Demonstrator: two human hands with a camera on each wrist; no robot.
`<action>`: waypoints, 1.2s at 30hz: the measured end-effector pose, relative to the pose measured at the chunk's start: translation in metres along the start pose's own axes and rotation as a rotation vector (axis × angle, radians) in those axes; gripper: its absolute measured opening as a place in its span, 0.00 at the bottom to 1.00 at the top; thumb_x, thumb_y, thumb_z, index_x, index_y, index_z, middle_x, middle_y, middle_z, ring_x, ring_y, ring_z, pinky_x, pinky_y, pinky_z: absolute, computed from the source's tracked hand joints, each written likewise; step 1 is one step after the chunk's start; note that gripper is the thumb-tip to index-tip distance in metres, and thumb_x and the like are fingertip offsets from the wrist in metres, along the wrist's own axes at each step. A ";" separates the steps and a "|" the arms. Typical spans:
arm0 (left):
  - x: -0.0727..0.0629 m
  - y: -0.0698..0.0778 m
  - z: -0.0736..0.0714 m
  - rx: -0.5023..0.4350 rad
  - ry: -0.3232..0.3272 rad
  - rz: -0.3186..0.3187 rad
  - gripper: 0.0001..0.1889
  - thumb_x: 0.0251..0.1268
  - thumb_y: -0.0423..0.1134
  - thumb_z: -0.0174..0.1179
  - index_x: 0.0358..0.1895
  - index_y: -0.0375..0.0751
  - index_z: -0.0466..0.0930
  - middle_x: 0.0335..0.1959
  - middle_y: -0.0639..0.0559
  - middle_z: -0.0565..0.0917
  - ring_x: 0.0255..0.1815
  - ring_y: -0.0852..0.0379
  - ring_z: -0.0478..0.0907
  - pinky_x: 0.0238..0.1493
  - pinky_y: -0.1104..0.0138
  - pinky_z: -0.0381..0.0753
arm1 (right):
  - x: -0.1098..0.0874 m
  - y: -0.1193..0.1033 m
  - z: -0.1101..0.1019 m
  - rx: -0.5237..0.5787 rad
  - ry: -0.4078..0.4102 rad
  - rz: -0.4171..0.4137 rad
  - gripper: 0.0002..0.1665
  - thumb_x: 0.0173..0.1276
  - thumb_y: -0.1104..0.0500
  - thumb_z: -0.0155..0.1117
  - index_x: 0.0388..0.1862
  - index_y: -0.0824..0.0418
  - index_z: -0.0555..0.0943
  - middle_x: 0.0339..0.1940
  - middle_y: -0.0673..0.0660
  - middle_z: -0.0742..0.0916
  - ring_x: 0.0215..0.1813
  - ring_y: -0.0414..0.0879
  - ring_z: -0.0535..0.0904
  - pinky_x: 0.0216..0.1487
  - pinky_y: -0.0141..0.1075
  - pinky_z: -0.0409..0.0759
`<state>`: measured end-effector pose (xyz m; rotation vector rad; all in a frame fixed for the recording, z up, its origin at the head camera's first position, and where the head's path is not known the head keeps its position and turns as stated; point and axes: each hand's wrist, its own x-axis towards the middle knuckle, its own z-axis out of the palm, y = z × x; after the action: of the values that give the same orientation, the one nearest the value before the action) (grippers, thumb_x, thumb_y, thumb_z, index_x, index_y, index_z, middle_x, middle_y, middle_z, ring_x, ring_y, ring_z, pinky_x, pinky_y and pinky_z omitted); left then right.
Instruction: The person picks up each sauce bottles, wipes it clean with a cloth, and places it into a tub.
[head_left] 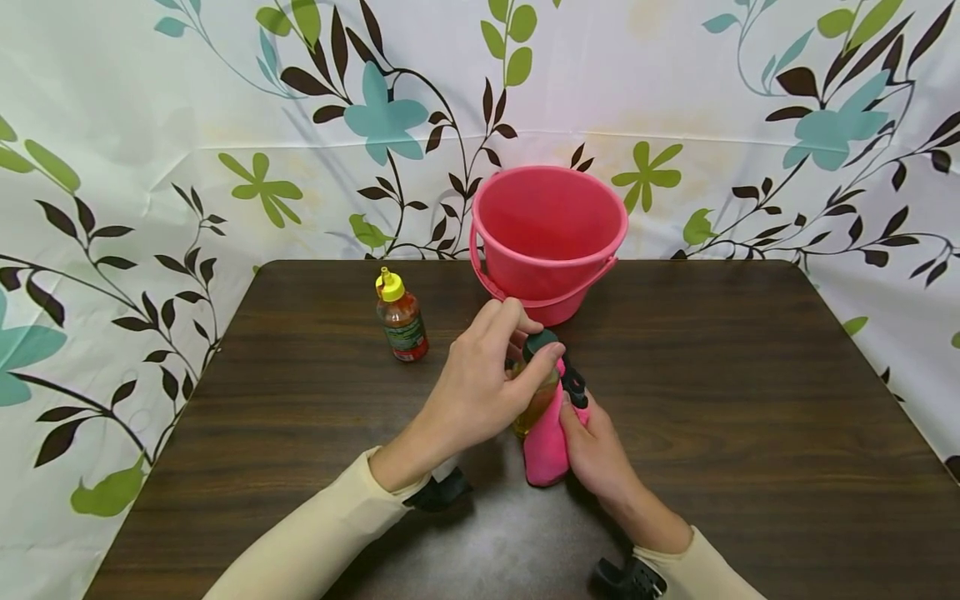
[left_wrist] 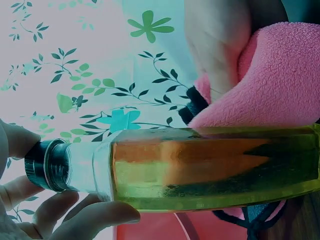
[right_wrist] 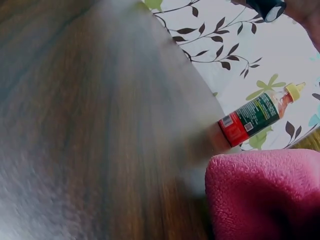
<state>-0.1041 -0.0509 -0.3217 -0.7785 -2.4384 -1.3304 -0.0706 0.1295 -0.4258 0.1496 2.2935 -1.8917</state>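
My left hand [head_left: 480, 375] pinches the dark cap [left_wrist: 46, 162] of a clear glass bottle [left_wrist: 215, 175] that holds yellowish liquid. The bottle is upright in the head view, partly covered by this hand. Pressed along the bottle's side is a pink fleecy item [head_left: 546, 450] with black cords [head_left: 573, 385], its exact kind not shown. My right hand [head_left: 600, 454] grips that item from the right, fingers mostly hidden by it. In the right wrist view, the fleece [right_wrist: 265, 190] fills the lower right corner.
A red sauce bottle [head_left: 405, 329] with a yellow cap stands left of my hands. Behind them, near the back edge of the dark wooden table [head_left: 750, 400], is a pink bucket [head_left: 551, 279] with its handle down. A patterned curtain [head_left: 187, 108] hangs behind the table.
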 end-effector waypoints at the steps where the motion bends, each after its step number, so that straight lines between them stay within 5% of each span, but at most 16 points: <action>1: 0.000 0.000 0.000 0.000 0.000 0.001 0.13 0.72 0.42 0.68 0.47 0.42 0.75 0.46 0.49 0.80 0.39 0.58 0.84 0.44 0.64 0.89 | 0.001 0.000 -0.001 -0.023 0.004 -0.008 0.25 0.87 0.58 0.47 0.78 0.55 0.71 0.65 0.59 0.86 0.64 0.43 0.79 0.65 0.30 0.77; 8: 0.000 0.001 0.000 -0.011 -0.004 0.000 0.12 0.72 0.42 0.67 0.47 0.42 0.75 0.46 0.48 0.80 0.41 0.56 0.85 0.45 0.59 0.90 | 0.003 -0.003 -0.003 -0.077 0.015 -0.005 0.24 0.86 0.59 0.49 0.76 0.51 0.74 0.63 0.58 0.87 0.65 0.46 0.80 0.66 0.37 0.77; 14: 0.000 0.001 0.000 -0.008 0.001 -0.007 0.12 0.72 0.43 0.67 0.47 0.42 0.75 0.46 0.48 0.80 0.40 0.56 0.85 0.45 0.59 0.91 | 0.003 -0.013 -0.004 0.099 -0.041 0.093 0.27 0.88 0.52 0.46 0.81 0.54 0.68 0.72 0.57 0.80 0.71 0.47 0.75 0.66 0.31 0.75; 20: 0.000 0.001 0.000 -0.003 -0.001 -0.009 0.12 0.72 0.42 0.67 0.47 0.42 0.75 0.47 0.48 0.80 0.40 0.57 0.85 0.45 0.63 0.90 | 0.000 -0.023 -0.003 0.241 -0.051 0.135 0.28 0.89 0.44 0.43 0.76 0.57 0.68 0.64 0.56 0.82 0.64 0.43 0.77 0.61 0.30 0.79; 27: 0.000 0.001 0.000 0.013 0.000 -0.006 0.13 0.71 0.43 0.67 0.48 0.42 0.76 0.48 0.48 0.81 0.40 0.57 0.84 0.44 0.64 0.89 | -0.006 -0.047 -0.004 0.350 -0.071 0.096 0.27 0.88 0.43 0.44 0.73 0.57 0.66 0.58 0.52 0.81 0.60 0.43 0.79 0.58 0.34 0.83; 36: 0.000 0.001 0.000 0.036 0.017 0.006 0.12 0.71 0.43 0.67 0.47 0.43 0.75 0.43 0.49 0.79 0.38 0.59 0.81 0.40 0.66 0.86 | -0.015 -0.080 -0.011 0.437 -0.117 -0.050 0.29 0.87 0.42 0.46 0.75 0.57 0.65 0.61 0.51 0.80 0.62 0.42 0.79 0.60 0.31 0.84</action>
<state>-0.1031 -0.0501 -0.3214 -0.7622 -2.4382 -1.2827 -0.0708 0.1253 -0.3434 0.0328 1.7968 -2.3328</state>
